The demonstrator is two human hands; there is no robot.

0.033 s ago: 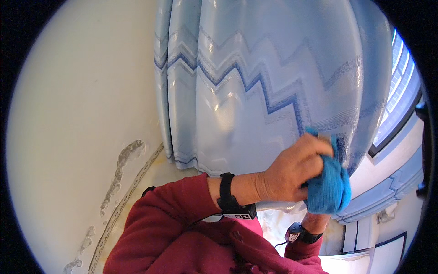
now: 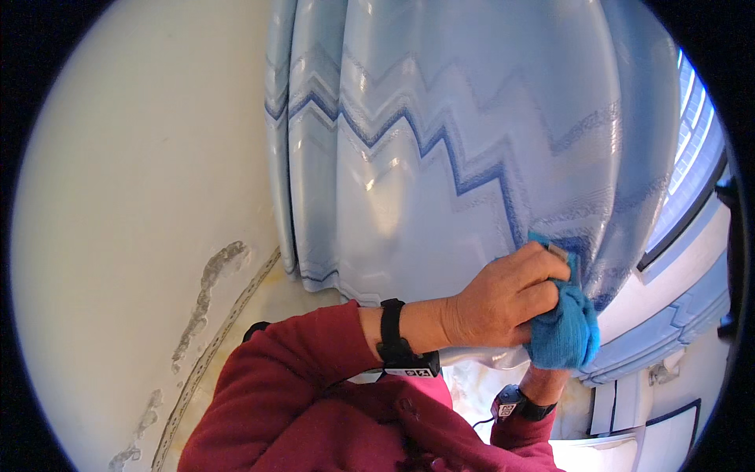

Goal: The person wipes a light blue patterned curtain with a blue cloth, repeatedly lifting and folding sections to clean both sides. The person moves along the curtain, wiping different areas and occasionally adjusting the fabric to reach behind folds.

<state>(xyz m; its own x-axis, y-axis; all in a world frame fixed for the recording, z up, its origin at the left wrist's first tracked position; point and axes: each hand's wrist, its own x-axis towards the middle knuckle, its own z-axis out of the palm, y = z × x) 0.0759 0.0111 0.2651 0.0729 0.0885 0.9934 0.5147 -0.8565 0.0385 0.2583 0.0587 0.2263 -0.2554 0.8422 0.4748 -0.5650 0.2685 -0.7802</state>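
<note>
My left hand (image 2: 499, 297) is closed, its fingers bent round a bunched blue knit cloth (image 2: 565, 334). A small tan patch, perhaps a label, shows at the cloth's upper end just past my fingers. Behind that end hangs a glossy blue-grey curtain (image 2: 393, 212) with a dark blue zigzag band; I cannot tell whether the cloth touches it. From below, my right wrist (image 2: 543, 384) rises to the cloth, which covers my right hand, so its fingers are hidden. Both wrists wear dark straps with small devices, below maroon sleeves.
On the left is a cream wall (image 2: 134, 181) with peeling grey patches (image 2: 211, 291) and a patterned trim strip. A bright window (image 2: 688, 165) with a dark frame stands at the right. Below it hangs more blue zigzag fabric (image 2: 668, 326), with white panels near the lower right edge.
My left hand and the cloth have shifted slightly. The cloth's folds have altered, and the curtain's lower right part has moved a little to the left.
</note>
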